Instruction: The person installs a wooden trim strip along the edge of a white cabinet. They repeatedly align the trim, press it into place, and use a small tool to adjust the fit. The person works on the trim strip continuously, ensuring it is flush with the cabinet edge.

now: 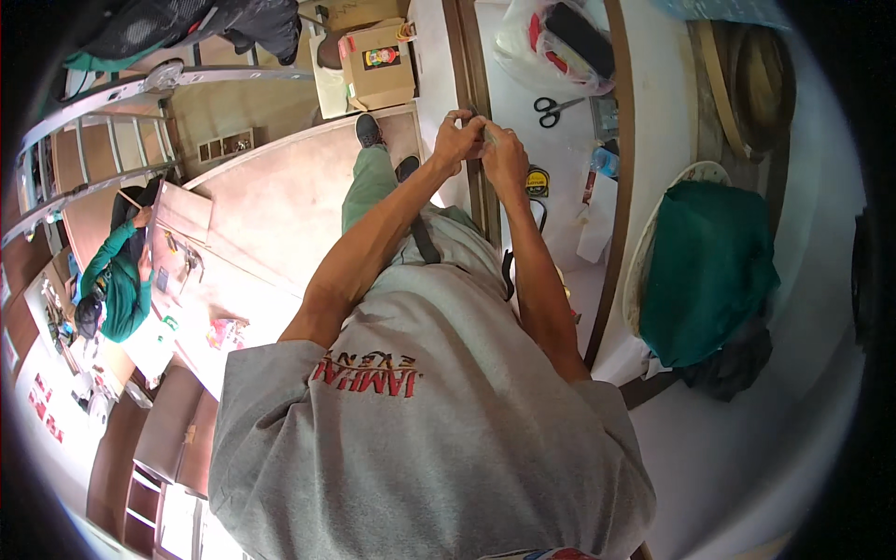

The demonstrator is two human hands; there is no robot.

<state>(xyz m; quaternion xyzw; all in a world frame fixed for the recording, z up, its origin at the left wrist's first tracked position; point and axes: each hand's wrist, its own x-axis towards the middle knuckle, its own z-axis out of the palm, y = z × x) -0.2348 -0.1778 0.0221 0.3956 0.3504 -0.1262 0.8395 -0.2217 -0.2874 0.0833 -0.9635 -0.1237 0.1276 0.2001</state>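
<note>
**Fingertips meet over brown ledge [469, 56]**

Left hand [454, 142] and right hand [505, 155] pinch a small piece [488, 136] between nearly closed fingertips; its kind is hidden. Two hands likely steady it. Tape measure [537, 181] and scissors [555, 111] lie beside, probably for easy reach.

Bare L hand [454, 143] & bare R hand [505, 159] close tog., fingers [457, 116] bent; both bare forearms [378, 224] extended fwd.

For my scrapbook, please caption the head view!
Bare left fingers and right fingers meet near black-handled metal scissors.
</note>
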